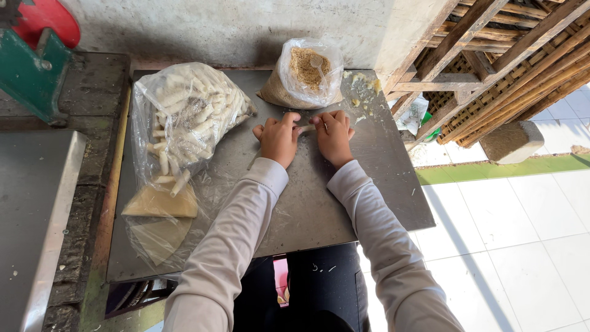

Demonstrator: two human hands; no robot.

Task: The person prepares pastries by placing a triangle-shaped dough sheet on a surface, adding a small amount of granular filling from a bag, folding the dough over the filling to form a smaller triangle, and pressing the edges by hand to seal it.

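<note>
Near the left edge of the metal tray (319,215), a clear plastic bag (184,117) of pale, finger-shaped rolls is laid open on its side, so that finished pieces can be judged to be kept together there; at its mouth, towards the front left corner, thin beige wrapper sheets (161,203) are stacked flat, apparently within easy reach. Towards the middle of the far edge, a small pale roll (305,128) is pressed against the tray, held at one end by the left hand (278,140) and at the other by the right hand (334,136). Both hands are curled palm-down, fingertips pinching the roll, probably to keep it tight. Only a short whitish stretch is seen between them. Just behind, an open bag of brown crumbs (303,77) with a spoon (318,64) is stood upright. Yellowish scraps (362,92) are scattered at the far right corner.
</note>
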